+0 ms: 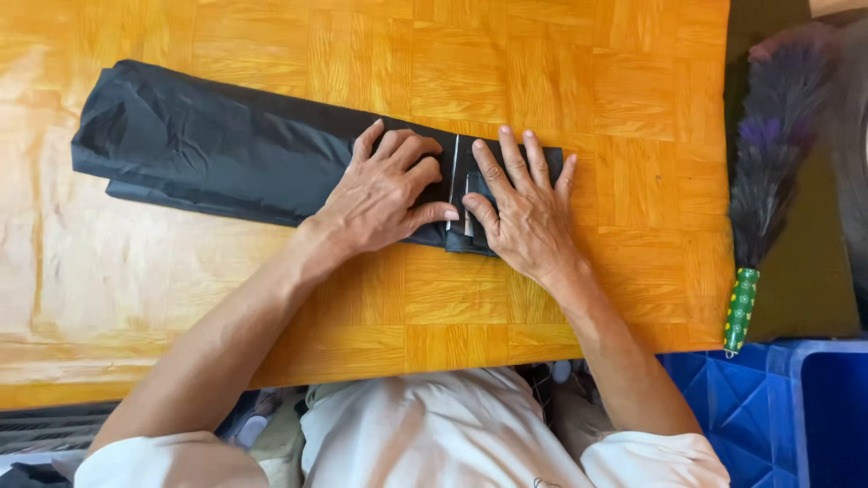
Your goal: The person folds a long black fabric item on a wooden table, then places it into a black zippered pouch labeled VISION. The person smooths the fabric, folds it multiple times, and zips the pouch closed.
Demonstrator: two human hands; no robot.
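A long folded black garment (208, 149) lies across a wooden table (380, 54), running from upper left to the centre. My left hand (384, 192) rests flat on its right part, fingers slightly curled. My right hand (520, 208) presses flat on the garment's right end, fingers spread. Between the two hands a white strip (453, 176) shows on the black cloth. Neither hand grips anything; both press down on the fabric.
A feather duster (768, 172) with dark purple feathers and a green patterned handle lies off the table's right edge. A blue plastic crate (787, 407) stands at the lower right. The table's near edge runs just in front of my body.
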